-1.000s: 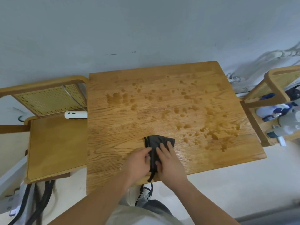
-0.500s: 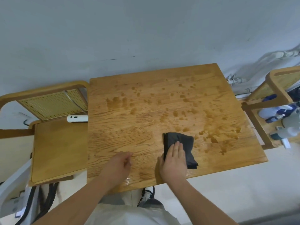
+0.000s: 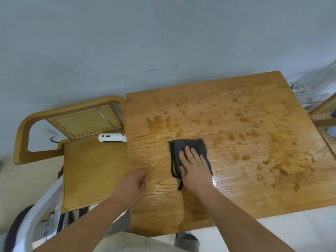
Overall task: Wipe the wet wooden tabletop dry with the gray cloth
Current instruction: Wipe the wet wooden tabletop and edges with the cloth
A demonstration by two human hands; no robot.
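Your right hand [image 3: 195, 166] lay flat, fingers spread, pressing the gray cloth [image 3: 190, 145] onto the tabletop [image 3: 236, 193], at 9 o'clock from its centre. Your left hand [image 3: 132, 186], loosely curled and holding nothing, sat at the cloth's 8 o'clock. Wet blotches [image 3: 241, 137] spread from its 12 to 4 o'clock.

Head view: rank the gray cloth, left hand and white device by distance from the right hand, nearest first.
1. gray cloth, under the right hand.
2. left hand, near the tabletop's left edge.
3. white device, on the chair, farther left.
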